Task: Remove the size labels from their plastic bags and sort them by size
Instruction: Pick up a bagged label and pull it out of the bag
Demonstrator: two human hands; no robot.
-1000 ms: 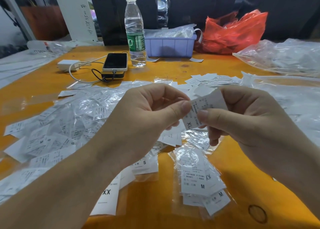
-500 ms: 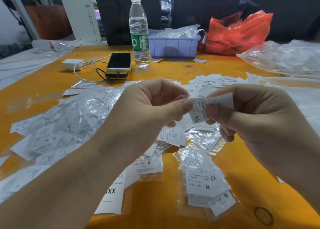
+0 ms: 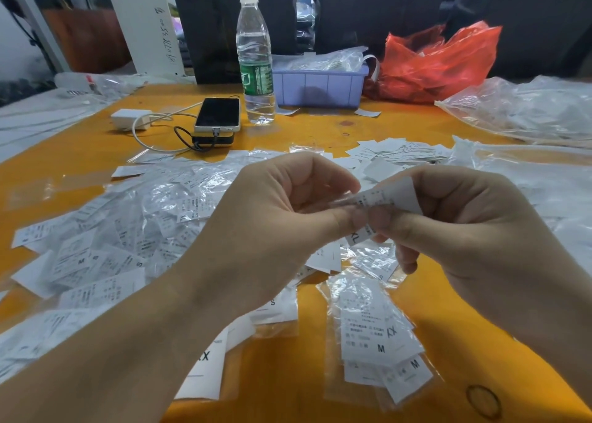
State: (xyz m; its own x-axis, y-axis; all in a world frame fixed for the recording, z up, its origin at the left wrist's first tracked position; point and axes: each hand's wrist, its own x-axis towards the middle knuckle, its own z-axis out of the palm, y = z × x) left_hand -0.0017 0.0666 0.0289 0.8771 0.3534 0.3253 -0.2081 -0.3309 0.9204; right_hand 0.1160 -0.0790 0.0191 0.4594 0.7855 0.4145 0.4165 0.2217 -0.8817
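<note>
Orange table [image 3: 320, 374] strewn with bagged labels.
Both hands, left hand [image 3: 272, 227] and right hand [image 3: 464, 230], pinch one XL label [image 3: 384, 198] between thumbs and forefingers.

Orange table [image 3: 320, 134]: bagged size labels [image 3: 128, 230] heaped left, loose labels [image 3: 400, 148] right, phone [image 3: 217, 114], water bottle [image 3: 255, 57], lilac bin [image 3: 320, 87].
</note>
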